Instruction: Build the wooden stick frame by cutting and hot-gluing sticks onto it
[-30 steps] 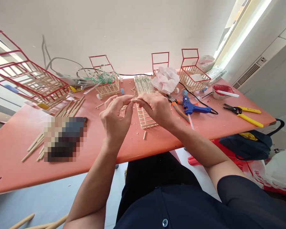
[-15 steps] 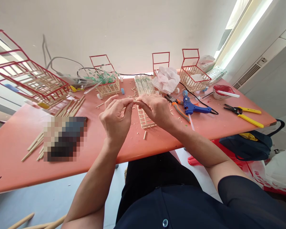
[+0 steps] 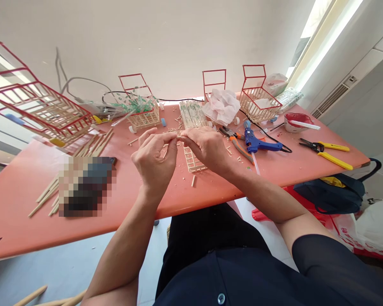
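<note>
My left hand [image 3: 156,157] and my right hand [image 3: 207,146] meet fingertip to fingertip above the table. Both are closed in a pinch; whatever lies between the fingers is too small or hidden to make out. Beneath my right hand is a small wooden stick lattice [image 3: 193,160], partly covered by the hand. A short loose stick [image 3: 193,180] lies just in front of the lattice. Behind the hands rests a clear-wrapped bundle [image 3: 191,114] with green marks. Right of my right hand are orange-handled pliers [image 3: 241,146] and a blue glue gun [image 3: 258,143].
Stick carts with red handles [image 3: 142,117] stand along the wall, a larger one [image 3: 41,102] at left. Wooden sticks [image 3: 94,144] and a blurred dark object [image 3: 89,187] lie left. A red-stained bowl [image 3: 296,122] and yellow-handled wire strippers [image 3: 325,151] lie right on the orange table [image 3: 127,212].
Both hands keep nearly the same pose, fingertips still together. The view has shifted very slightly; nothing on the table has visibly moved.
</note>
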Demonstrator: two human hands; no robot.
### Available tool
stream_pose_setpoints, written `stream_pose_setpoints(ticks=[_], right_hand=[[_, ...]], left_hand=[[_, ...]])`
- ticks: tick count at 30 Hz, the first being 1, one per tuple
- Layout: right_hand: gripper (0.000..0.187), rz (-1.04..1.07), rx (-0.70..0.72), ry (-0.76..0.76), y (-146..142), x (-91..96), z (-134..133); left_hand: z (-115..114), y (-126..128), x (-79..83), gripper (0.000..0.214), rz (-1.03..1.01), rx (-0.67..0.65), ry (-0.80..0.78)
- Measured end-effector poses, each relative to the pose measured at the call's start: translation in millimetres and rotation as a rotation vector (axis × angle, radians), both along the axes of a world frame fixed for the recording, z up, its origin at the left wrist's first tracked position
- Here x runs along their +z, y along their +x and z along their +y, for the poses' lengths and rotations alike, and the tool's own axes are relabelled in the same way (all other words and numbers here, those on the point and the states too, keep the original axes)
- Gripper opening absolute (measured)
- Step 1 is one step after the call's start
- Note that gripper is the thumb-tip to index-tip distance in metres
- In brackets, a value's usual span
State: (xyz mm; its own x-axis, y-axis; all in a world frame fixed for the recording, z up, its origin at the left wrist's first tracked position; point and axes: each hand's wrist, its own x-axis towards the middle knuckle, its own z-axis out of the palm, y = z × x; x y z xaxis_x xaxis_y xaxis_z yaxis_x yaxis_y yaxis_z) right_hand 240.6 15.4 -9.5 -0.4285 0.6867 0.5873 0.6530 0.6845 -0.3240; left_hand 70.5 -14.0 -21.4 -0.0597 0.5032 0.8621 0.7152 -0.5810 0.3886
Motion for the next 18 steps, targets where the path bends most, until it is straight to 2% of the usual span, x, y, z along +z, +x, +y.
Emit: stream_pose_setpoints(ticks=[18], right_hand=[[0.063, 0.022, 0.023, -0.007, 0.4, 0.6, 2.4]], left_hand=[[1.8, -0.4, 0.1, 0.012, 0.009, -0.015, -0.02]])
